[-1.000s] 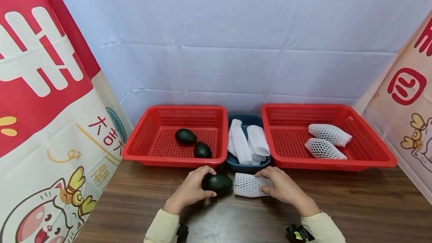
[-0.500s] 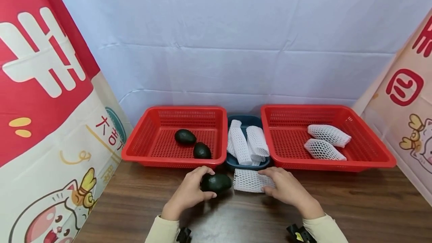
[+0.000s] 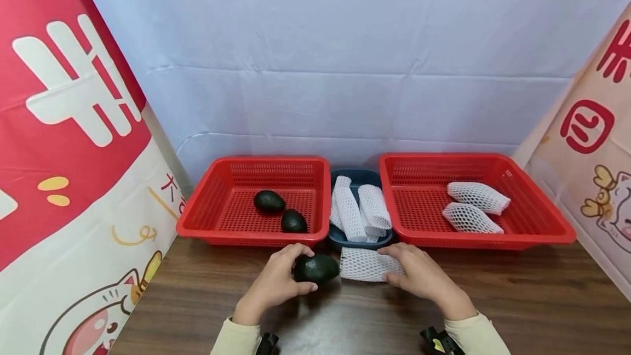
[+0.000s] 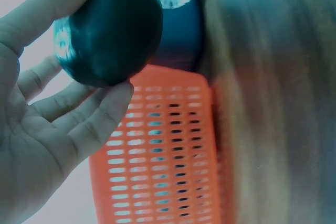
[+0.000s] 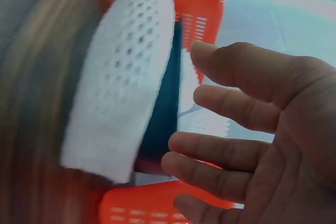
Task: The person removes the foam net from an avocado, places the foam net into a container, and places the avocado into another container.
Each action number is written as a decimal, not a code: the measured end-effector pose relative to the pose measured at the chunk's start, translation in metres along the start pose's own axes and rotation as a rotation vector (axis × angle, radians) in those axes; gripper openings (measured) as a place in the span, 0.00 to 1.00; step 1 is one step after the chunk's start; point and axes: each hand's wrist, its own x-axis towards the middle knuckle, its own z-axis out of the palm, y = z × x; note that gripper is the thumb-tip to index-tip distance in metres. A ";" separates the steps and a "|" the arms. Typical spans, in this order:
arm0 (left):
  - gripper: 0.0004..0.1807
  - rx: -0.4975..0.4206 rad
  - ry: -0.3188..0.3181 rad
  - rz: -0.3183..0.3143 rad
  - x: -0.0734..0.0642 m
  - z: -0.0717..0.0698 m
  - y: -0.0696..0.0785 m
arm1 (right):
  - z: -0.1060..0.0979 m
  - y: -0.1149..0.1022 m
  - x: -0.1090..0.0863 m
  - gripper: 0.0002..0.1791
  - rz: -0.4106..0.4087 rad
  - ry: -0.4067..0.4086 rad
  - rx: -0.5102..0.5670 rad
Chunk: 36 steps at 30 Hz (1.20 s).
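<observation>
The fingers of the left hand curl around a smooth, dark green, oval avocado, gripping it between thumb and fingertips. The right hand has its fingers spread and only slightly bent, holding nothing, just beside a flattened white foam-mesh sleeve. That sleeve lies on the brown wood-grain tabletop, near the avocado's narrower end. Just beyond is a dark blue plastic basin with more white mesh sleeves. Left of it, a red perforated plastic basket contains two more avocados; right of it, another red basket contains two plump mesh sleeves.
</observation>
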 end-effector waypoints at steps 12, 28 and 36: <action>0.29 -0.062 0.095 0.051 0.004 -0.020 0.004 | -0.017 -0.020 0.018 0.26 -0.072 -0.013 -0.016; 0.29 0.006 0.282 0.042 0.007 -0.035 -0.006 | -0.024 -0.032 0.035 0.25 -0.082 -0.006 -0.038; 0.30 0.061 0.374 0.065 0.011 -0.041 -0.012 | -0.023 -0.036 0.045 0.27 -0.067 -0.018 -0.068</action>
